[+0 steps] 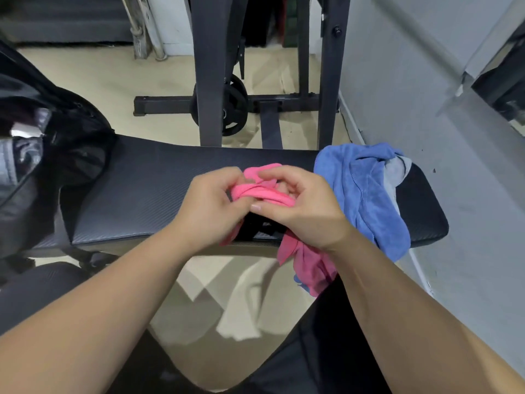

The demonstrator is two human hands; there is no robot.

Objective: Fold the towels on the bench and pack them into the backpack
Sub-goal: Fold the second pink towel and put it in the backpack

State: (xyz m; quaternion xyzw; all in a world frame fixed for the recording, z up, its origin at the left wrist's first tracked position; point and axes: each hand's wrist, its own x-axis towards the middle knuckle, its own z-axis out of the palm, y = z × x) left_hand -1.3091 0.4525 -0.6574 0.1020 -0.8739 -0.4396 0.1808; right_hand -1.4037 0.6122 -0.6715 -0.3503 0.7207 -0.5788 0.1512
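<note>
Both your hands pinch the bunched pink towel (262, 194) above the bench's (147, 191) near edge: left hand (211, 207) and right hand (301, 206) close together, tail hanging below the right wrist. Blue towel (366, 194) lies crumpled at the bench's right end, nearer your right hand. Backpack (37, 155) sits at the left end, so packing probably goes leftward.

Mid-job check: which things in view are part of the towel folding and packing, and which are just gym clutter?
Part of the job:
pink towel, bunched in the left hand and right hand
blue towel, unfolded on the bench
grey towel under the blue one
backpack on the bench's left end

Just lying about:
weight plate
rack frame
</note>
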